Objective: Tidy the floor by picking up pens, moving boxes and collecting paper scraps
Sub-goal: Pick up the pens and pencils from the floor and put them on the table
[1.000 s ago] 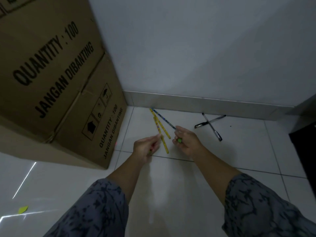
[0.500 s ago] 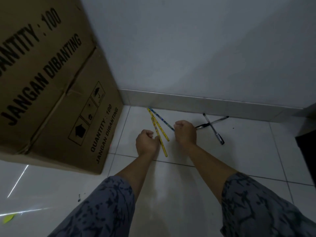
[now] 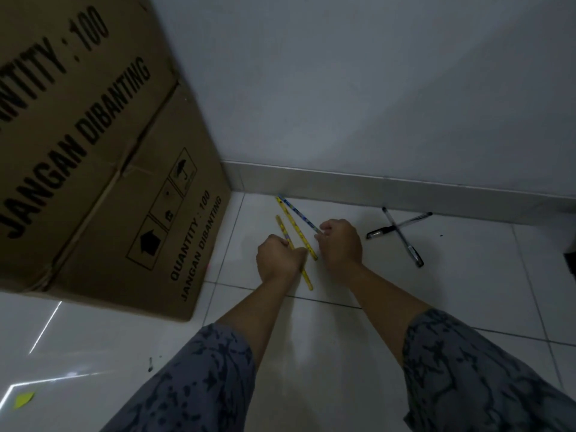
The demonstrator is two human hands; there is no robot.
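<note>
The left hand point(image 3: 279, 260) is curled into a fist down on the floor, and its fingers look closed around the shorter yellow pencil-like pen point(image 3: 307, 277), which pokes out both ends of the fist. The right hand point(image 3: 339, 246) is curled too, and its fingertips pinch the near end of the thin blue patterned pen point(image 3: 297, 212). Between the two hands lies the longer yellow pen point(image 3: 296, 230), flat on the white tiled floor point(image 3: 467, 291), with nobody holding it that I can see. All three pens point the same way, from close to the hands up and left toward the grey skirting board point(image 3: 389, 190) at the bottom of the wall. So the loose yellow pen sits just beside both hands, with its near end closer to the right hand. Further right, well apart from the hands, two black pens point(image 3: 397, 230) lie crossed like an X near the wall. The right hand is the nearer one to those. On the left stands a big brown cardboard box point(image 3: 109, 198) with black printing. Down in the left corner is a small yellow paper scrap point(image 3: 23, 400) on the floor.
</note>
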